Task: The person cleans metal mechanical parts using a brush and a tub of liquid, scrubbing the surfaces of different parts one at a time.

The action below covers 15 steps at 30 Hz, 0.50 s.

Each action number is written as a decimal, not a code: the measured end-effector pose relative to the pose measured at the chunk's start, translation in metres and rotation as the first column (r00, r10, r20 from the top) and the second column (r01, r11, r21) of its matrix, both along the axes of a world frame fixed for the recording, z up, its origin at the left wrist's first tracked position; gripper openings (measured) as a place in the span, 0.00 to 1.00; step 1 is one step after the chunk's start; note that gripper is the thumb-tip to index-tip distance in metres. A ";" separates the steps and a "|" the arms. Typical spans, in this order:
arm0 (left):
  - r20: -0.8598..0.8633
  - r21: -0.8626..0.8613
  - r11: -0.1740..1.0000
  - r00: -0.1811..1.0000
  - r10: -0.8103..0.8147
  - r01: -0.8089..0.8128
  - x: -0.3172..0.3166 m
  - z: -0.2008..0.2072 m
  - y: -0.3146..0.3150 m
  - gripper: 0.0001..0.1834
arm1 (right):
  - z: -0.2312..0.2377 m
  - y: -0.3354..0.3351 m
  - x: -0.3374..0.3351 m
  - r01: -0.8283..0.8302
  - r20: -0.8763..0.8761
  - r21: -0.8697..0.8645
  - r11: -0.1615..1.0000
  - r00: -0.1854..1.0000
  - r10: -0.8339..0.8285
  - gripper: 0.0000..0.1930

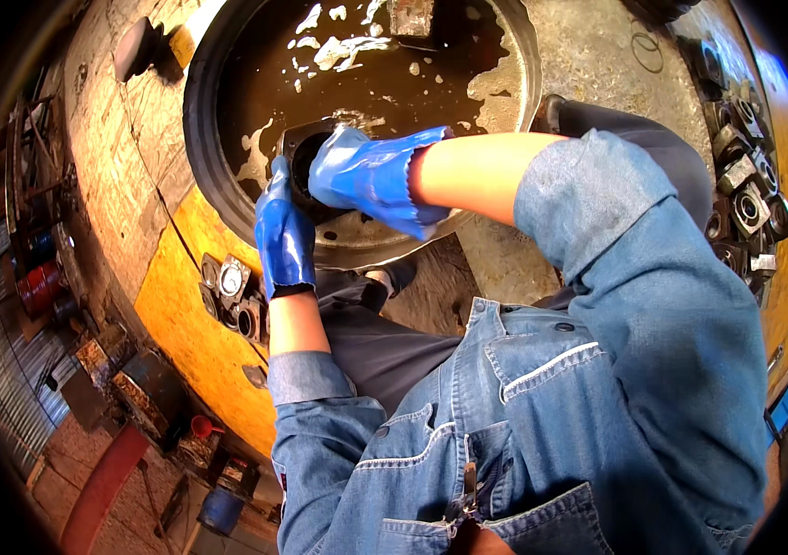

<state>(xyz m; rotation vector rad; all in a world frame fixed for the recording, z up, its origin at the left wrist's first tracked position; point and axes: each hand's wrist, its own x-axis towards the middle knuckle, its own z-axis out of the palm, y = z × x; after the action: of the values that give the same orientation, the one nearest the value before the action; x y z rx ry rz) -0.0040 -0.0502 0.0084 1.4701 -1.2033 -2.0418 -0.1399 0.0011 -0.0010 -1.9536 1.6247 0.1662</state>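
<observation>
Both my hands wear blue rubber gloves and work over a round dark-rimmed tub (198, 120) of brown liquid. A dark metal housing with a round bore (304, 153) sits at the tub's near side. My left hand (283, 231) is closed on the left edge of this housing, its fingers pointing away from me. At the bore's right side, my right hand (362, 176) bends inward with its fingers closed. Whatever those fingers hold, if anything, is hidden by the glove. Another blocky metal piece (412, 20) stands at the tub's far side.
Several metal housings (232, 277) lie left of my left forearm. A larger group of similar parts (747, 208) lies at the far right. A dark knob-shaped piece (138, 48) stands left of the tub, and a thin ring (646, 53) lies beyond it on the right.
</observation>
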 end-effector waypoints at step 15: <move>0.351 -0.343 0.881 0.914 -0.202 0.327 -0.005 0.016 0.009 0.26 | -0.083 0.041 -0.001 0.808 0.782 -0.026 0.589 0.383 -0.492 0.21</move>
<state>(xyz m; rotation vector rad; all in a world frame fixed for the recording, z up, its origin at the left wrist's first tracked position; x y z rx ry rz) -0.0093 -0.0411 0.0242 1.5135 -1.9149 -1.6150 -0.1407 0.0421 -0.0843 -1.1160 1.7893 -1.2334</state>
